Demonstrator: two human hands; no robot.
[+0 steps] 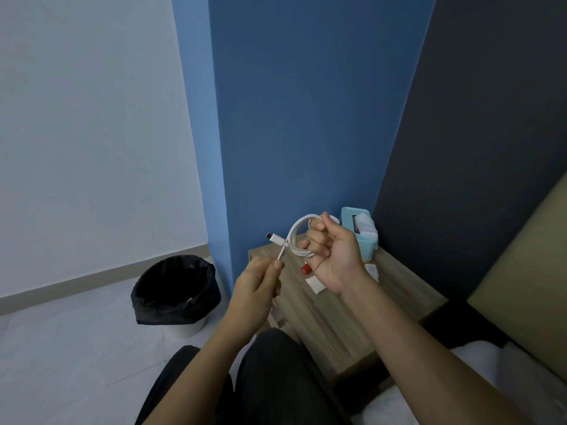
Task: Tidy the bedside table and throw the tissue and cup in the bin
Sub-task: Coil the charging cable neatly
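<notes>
A white charging cable [294,237] is coiled into loops above the wooden bedside table [334,320]. My right hand [334,256] grips the coil. My left hand [260,286] pinches the cable's free end just below its plug, which points up and left. On the table lie a white tissue [314,285], partly hidden by my right wrist, and a small red object [306,269]. A bin [176,292] lined with a black bag stands on the floor left of the table. No cup is clearly visible.
A teal tissue box [359,233] sits at the table's back corner against the blue wall. A bed with a tan headboard [521,289] is on the right. My dark-trousered legs [270,378] are at the table's front-left edge. Grey tiled floor lies left.
</notes>
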